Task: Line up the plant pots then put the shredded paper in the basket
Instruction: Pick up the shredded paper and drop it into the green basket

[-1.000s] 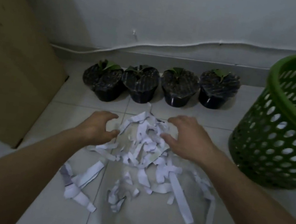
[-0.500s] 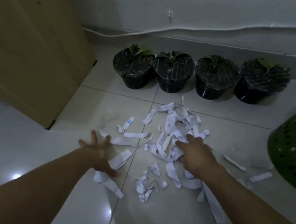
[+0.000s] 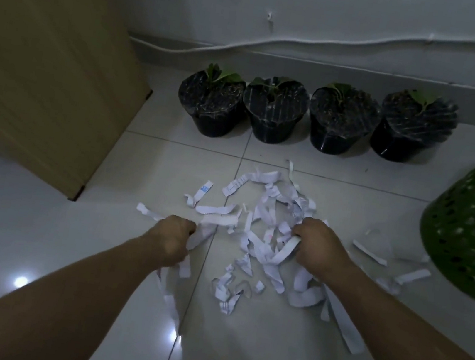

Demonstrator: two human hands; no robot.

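Several black plant pots [image 3: 273, 114] with small green seedlings stand in a row along the far wall. White shredded paper [image 3: 268, 215] lies scattered on the tiled floor in front of them. My left hand [image 3: 173, 236] is closed on a few strips at the pile's left edge. My right hand [image 3: 317, 245] is closed on a bunch of strips at the pile's right side. The green perforated basket [image 3: 474, 233] stands at the right edge, partly cut off by the frame.
A tan wooden cabinet [image 3: 50, 65] fills the left side, its corner near the leftmost pot. A white cable [image 3: 327, 43] runs along the wall. Loose strips [image 3: 370, 252] lie between the pile and the basket.
My left hand has gone from spread open on the floor to closed on strips. My right hand has curled around a bunch of paper. The view has shifted slightly.
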